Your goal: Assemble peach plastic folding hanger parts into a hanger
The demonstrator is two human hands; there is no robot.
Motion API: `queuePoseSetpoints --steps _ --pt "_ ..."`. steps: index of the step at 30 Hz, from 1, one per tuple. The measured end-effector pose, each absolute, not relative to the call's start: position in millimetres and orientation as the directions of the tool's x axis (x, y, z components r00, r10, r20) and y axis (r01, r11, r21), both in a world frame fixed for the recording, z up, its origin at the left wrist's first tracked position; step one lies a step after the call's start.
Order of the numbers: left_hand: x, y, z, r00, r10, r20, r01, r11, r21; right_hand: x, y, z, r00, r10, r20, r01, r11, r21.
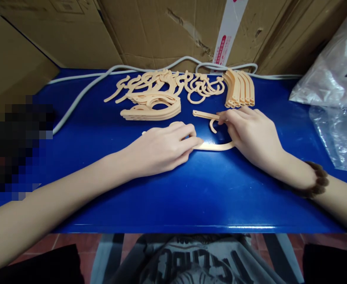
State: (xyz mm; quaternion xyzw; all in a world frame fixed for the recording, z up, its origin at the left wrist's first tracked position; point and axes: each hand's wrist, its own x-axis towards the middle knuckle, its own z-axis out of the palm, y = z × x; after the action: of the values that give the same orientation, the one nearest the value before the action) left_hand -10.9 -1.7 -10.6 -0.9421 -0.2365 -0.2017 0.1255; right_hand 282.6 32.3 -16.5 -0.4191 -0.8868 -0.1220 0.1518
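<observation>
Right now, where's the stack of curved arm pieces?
Head view: the stack of curved arm pieces stands at the table's far edge, right of centre, just beyond the right hand, beside the hooks.

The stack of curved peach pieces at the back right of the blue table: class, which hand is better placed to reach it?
Right. The right hand lies just in front of the stack of curved pieces; the left hand rests farther away, pressing on the curved strip.

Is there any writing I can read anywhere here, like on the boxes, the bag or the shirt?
White strip on the cardboard boxes: pink print, too small to read.
Plastic bag: a small dark logo, too blurred to read.
Shirt: large pale letters, seen upside down and partly cut off, not readable.
Pale plastic pieces on the blue table: no writing visible.
</observation>
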Motion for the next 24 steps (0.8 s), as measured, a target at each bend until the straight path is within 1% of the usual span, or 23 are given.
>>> queuePoseSetpoints --steps 5,7,9,12,15,19,21,24 --pt "-12.4 -1.4 -7.3 0.808 0.355 0.470 0.507 -0.825 -0.249 283.2 29.9 -14.3 -0.623 0.639 0.452 0.766 0.615 0.187" --pt "-13.6 -0.9 -6.4 0.782 0.392 0.485 0.569 -0.767 -0.296 281.4 26.5 -11.1 -0.647 0.589 0.484 0.736 0.647 0.198" --pt "-15.0 0.5 -6.7 0.735 0.458 0.500 0.647 -0.696 -0.313 277.9 21.9 -7.9 -0.697 0.521 0.493 0.667 0.723 0.178" --pt "-17.8 4.5 -9.1 0.677 0.541 0.499 0.717 -0.638 -0.280 271.6 15.2 -5.8 -0.789 0.406 0.461 0.513 0.849 0.130" --pt "-21.9 9.5 -11.6 0.670 0.579 0.465 0.722 -0.654 -0.224 268.2 13.0 -7.3 -0.841 0.326 0.432 0.398 0.913 0.085" --pt "-26.5 13.8 -13.5 0.671 0.601 0.434 0.708 -0.693 -0.134 270.0 16.6 -10.8 -0.858 0.350 0.376 0.385 0.923 0.018" --pt "-27.5 14.6 -13.8 0.675 0.600 0.430 0.701 -0.703 -0.118 271.5 18.5 -11.8 -0.859 0.363 0.360 0.391 0.920 0.006" --pt "-27.8 15.1 -13.8 0.681 0.605 0.413 0.701 -0.703 -0.125 272.2 20.0 -11.9 -0.865 0.349 0.361 0.378 0.926 0.011"
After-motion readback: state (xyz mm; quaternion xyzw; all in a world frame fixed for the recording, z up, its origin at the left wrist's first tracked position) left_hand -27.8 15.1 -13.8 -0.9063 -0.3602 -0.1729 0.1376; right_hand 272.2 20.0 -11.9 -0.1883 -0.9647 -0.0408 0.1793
